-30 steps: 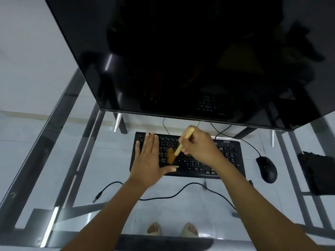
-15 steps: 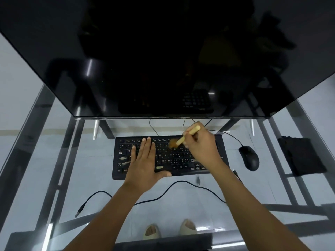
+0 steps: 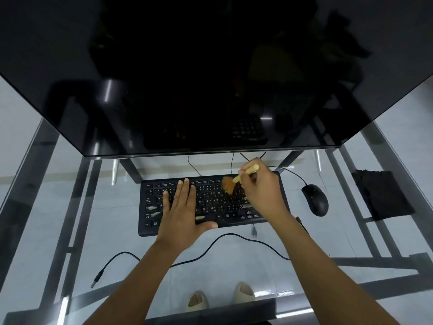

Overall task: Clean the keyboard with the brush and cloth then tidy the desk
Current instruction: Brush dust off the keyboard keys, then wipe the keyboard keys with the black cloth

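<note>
A black keyboard (image 3: 210, 221) lies on the glass desk (image 3: 304, 242) under the monitor. My left hand (image 3: 185, 212) rests flat on the keyboard's left half, fingers spread, holding nothing. My right hand (image 3: 260, 191) grips a small brush (image 3: 234, 181) with a pale wooden handle; its tan bristles touch the upper middle keys. Pale smudges show on the left keys and near the space bar. A dark folded cloth (image 3: 379, 193) lies at the far right of the desk.
A large dark monitor (image 3: 210, 78) fills the top of the view, overhanging the desk. A black mouse (image 3: 315, 199) sits right of the keyboard. A loose black cable with a USB plug (image 3: 97, 279) snakes across the desk front. Feet in sandals show through the glass.
The brush has moved from the keyboard's middle rows up to the top rows and a little right. My left hand stays flat on the keys. The view has shifted left.
</note>
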{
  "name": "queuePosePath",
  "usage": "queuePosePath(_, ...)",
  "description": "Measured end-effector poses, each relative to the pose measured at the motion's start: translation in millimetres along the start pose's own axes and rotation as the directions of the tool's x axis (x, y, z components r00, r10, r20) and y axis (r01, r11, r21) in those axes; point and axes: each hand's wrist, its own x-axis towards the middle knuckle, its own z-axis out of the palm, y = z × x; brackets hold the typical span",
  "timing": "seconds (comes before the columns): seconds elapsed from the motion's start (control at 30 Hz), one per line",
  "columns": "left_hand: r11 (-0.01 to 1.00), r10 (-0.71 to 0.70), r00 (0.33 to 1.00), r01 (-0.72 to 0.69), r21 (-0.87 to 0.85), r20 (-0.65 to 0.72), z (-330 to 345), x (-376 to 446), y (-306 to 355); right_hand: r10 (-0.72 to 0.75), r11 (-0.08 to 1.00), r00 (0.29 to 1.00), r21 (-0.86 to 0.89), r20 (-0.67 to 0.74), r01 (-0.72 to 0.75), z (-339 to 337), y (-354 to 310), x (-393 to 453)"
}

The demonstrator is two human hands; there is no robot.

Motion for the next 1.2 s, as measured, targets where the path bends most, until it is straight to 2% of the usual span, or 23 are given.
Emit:
queuePosePath(0.03, 1.0, 0.002, 1.0, -0.002, 0.005, 0.001, 0.3, 0.2, -0.9, 0.037, 0.996, 0.999, 0.077, 0.032, -0.039, -1.7, 0.3, 0.4)
queuePosePath(0.07, 1.0, 0.006, 1.0, -0.006, 0.005, 0.002, 0.5, 0.0, -1.9, 0.088, 0.986, 0.987, 0.127, 0.137, -0.106, -2.3, -1.8, -0.5)
queuePosePath(0.1, 1.0, 0.009, 1.0, -0.009, -0.002, -0.001, 1.4, -0.4, -3.0, 0.12, 0.979, 0.962, 0.134, 0.244, -0.156, -1.7, -2.8, -2.7)
queuePosePath(0.13, 1.0, 0.012, 1.0, -0.012, -0.011, -0.006, 2.1, -0.6, -3.5, 0.107, 0.988, 0.953, 0.077, 0.282, -0.133, -1.2, -1.3, -4.7)
queuePosePath(0.17, 1.0, 0.013, 1.0, -0.014, -0.019, -0.008, 2.8, -0.7, -3.3, 0.074, 0.997, 0.968, 0.019, 0.238, -0.081, 0.3, 3.5, -4.7)
queuePosePath(0.23, 1.0, 0.014, 1.0, -0.014, -0.021, -0.006, 3.3, -0.5, -1.9, -0.026, 0.998, 1.0, -0.062, 0.012, 0.026, -1.6, 8.5, -3.4)
queuePosePath(0.27, 1.0, 0.013, 1.0, -0.013, -0.018, -0.006, 3.0, -0.2, -1.3, -0.048, 0.998, 0.996, -0.04, -0.072, 0.045, -4.0, 9.8, -2.5)
queuePosePath(0.3, 1.0, 0.013, 1.0, -0.013, -0.014, -0.007, 2.9, 0.0, -1.5, -0.038, 0.999, 0.995, 0.007, -0.087, 0.038, -7.0, 10.1, -1.4)
queuePosePath(0.33, 1.0, 0.014, 1.0, -0.014, -0.011, -0.003, 2.7, 0.1, -2.1, 0.012, 0.997, 0.999, 0.076, -0.034, -0.01, -9.4, 8.5, -0.9)
queuePosePath(0.37, 1.0, 0.013, 1.0, -0.013, -0.007, 0.002, 2.7, -0.3, -2.7, 0.062, 0.992, 0.995, 0.106, 0.082, -0.071, -9.5, 8.8, -1.7)
queuePosePath(0.4, 1.0, 0.009, 1.0, -0.009, -0.005, 0.005, 2.9, -0.5, -2.8, 0.083, 0.99, 0.978, 0.095, 0.192, -0.103, -9.6, 8.6, -3.6)
queuePosePath(0.43, 1.0, 0.005, 1.0, -0.005, -0.004, 0.005, 3.1, -0.7, -2.6, 0.056, 0.998, 0.973, 0.017, 0.222, -0.061, -8.6, 12.4, -4.8)
queuePosePath(0.47, 1.0, 0.001, 1.0, -0.001, -0.005, 0.004, 3.0, -0.7, -1.6, 0.016, 0.999, 0.985, -0.034, 0.173, -0.01, -8.1, 14.5, -5.0)
queuePosePath(0.53, 1.0, -0.006, 1.0, 0.006, -0.015, 0.001, 2.7, 0.0, 1.9, -0.059, 0.996, 0.997, -0.067, -0.051, 0.056, -11.4, 22.0, -2.3)
queuePosePath(0.6, 1.0, -0.002, 1.0, 0.002, -0.017, -0.009, 1.7, 1.0, 5.7, 0.024, 1.0, 0.978, 0.019, -0.208, -0.021, -20.7, 27.8, -0.3)
queuePosePath(0.7, 0.999, 0.015, 1.0, -0.016, -0.028, -0.021, 0.6, 2.3, 14.9, 0.312, 0.922, 0.925, 0.305, -0.214, -0.24, -31.5, 42.9, -1.9)
queuePosePath(0.77, 0.998, 0.042, 0.999, -0.043, -0.039, -0.031, -1.7, 7.7, 30.4, 0.433, 0.853, 0.873, 0.413, -0.223, -0.318, -44.7, 54.8, -8.7)
queuePosePath(0.87, 0.995, 0.094, 0.995, -0.096, -0.033, -0.044, -4.8, 19.8, 55.6, 0.484, 0.855, 0.819, 0.363, -0.307, -0.37, -71.1, 73.8, -22.8)
queuePosePath(1.07, 0.976, 0.216, 0.976, -0.216, -0.021, -0.021, 4.5, 55.3, 127.3, 0.589, 0.806, 0.678, 0.387, -0.439, -0.449, -153.1, 134.1, -31.8)
queuePosePath(1.2, 0.952, 0.304, 0.953, -0.304, -0.016, -0.007, 16.8, 77.1, 186.1, 0.608, 0.793, 0.632, 0.337, -0.48, -0.507, -183.0, 173.7, -24.9)
